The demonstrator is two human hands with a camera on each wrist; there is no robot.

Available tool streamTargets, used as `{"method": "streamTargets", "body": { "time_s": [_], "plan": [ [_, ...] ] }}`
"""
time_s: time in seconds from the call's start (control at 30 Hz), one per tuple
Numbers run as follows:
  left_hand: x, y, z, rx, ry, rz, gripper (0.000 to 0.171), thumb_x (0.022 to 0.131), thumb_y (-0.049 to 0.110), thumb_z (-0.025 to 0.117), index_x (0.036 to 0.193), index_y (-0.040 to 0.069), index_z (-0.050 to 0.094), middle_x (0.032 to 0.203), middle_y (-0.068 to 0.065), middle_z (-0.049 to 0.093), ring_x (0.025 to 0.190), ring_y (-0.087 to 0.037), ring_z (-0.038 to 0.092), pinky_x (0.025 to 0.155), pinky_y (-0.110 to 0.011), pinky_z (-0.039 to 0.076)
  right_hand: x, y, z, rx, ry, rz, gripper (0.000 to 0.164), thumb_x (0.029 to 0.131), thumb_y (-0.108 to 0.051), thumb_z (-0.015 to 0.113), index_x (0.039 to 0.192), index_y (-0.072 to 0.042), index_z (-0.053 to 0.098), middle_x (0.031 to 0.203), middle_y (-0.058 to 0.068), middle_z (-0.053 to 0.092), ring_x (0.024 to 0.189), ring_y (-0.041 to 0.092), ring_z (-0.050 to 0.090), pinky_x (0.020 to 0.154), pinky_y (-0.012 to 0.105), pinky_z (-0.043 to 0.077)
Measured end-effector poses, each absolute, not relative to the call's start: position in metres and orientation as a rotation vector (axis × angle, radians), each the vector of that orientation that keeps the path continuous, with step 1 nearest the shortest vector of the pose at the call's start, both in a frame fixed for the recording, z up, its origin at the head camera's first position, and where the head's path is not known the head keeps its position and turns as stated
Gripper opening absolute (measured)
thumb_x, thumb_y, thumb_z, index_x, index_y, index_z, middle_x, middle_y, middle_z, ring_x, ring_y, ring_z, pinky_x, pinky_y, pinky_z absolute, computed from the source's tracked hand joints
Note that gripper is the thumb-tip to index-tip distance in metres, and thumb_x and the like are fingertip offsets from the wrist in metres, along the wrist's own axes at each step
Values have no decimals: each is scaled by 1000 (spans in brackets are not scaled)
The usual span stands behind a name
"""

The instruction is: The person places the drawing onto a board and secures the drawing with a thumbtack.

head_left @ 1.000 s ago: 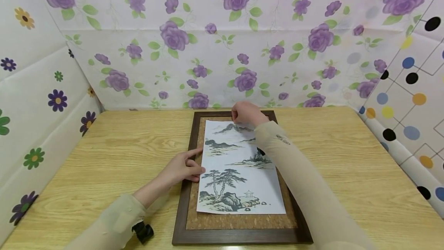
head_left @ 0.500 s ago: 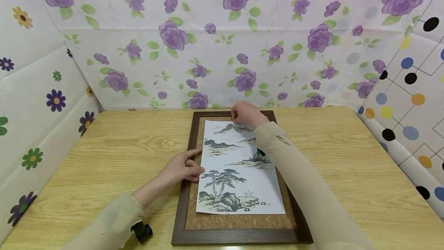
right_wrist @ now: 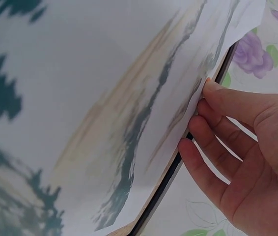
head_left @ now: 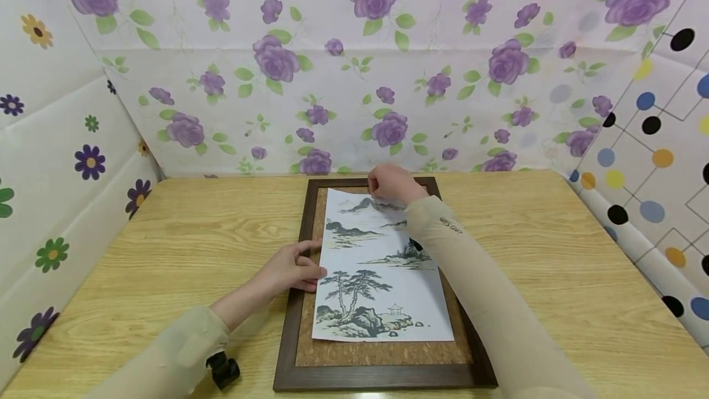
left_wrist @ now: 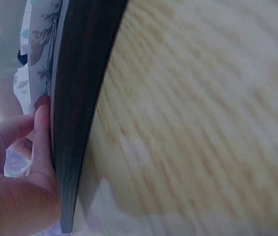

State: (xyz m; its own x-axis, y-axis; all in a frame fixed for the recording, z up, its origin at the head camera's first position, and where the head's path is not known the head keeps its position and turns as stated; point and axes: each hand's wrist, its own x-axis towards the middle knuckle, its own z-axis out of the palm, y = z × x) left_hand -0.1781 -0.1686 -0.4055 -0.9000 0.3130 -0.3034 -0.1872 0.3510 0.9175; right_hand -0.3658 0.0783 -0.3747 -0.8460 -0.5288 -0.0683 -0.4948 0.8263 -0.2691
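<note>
A sheet of paper (head_left: 376, 288) printed with an ink landscape lies over a dark-framed cork board (head_left: 388, 353). At its top edge my right hand (head_left: 394, 183) has its fingers bent. In the right wrist view, the fingertips of the right hand (right_wrist: 242, 147) pinch a small orange thing (right_wrist: 208, 79), mostly hidden, right at the paper edge. My left hand (head_left: 290, 268) rests across the left frame bar, thumb at the paper's left edge and index finger stretched forward. The left wrist view shows the left hand's fingers (left_wrist: 41, 137) alongside the frame (left_wrist: 82, 73).
The board lies on a wood-grain table (head_left: 221, 220). Behind stands a sheet with purple flowers (head_left: 277, 57); patterned sheets close off the left (head_left: 33, 159) and right sides. Black wrist mounts (head_left: 223, 369) sit under the sleeves.
The paper's upper left corner now lifts slightly. Both hands keep nearly the same places; the left index finger has dipped a little. The head view has shifted slightly.
</note>
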Motion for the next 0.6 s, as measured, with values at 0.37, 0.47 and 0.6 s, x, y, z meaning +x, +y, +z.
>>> {"method": "streamTargets", "body": {
  "time_s": [0.37, 0.47, 0.6],
  "plan": [
    [-181, -173, -399, 133, 2220, 1514, 64, 93, 12, 67, 148, -2, 37, 95, -16, 72, 71, -17, 71, 70, -35, 64, -362, 74, -376, -883, 2860, -302, 8, 94, -11, 65, 87, -12, 69, 87, 2, 68, 80, 18, 58, 76, 32, 50],
    [-182, -175, -395, 166, 2271, 1460, 57, 95, 11, 65, 145, -4, 41, 94, -17, 73, 71, -19, 72, 68, -35, 64, -359, 76, -374, -901, 2833, -316, 5, 95, -14, 66, 93, -12, 70, 92, 3, 69, 85, 18, 60, 80, 34, 52],
    [-184, -182, -386, 257, 2369, 1374, 49, 95, 10, 62, 139, -7, 47, 91, -19, 73, 72, -22, 73, 66, -35, 64, -354, 83, -370, -908, 2804, -424, 11, 96, -19, 65, 100, -10, 71, 97, 4, 70, 86, 18, 60, 82, 35, 52]
  ]
}}
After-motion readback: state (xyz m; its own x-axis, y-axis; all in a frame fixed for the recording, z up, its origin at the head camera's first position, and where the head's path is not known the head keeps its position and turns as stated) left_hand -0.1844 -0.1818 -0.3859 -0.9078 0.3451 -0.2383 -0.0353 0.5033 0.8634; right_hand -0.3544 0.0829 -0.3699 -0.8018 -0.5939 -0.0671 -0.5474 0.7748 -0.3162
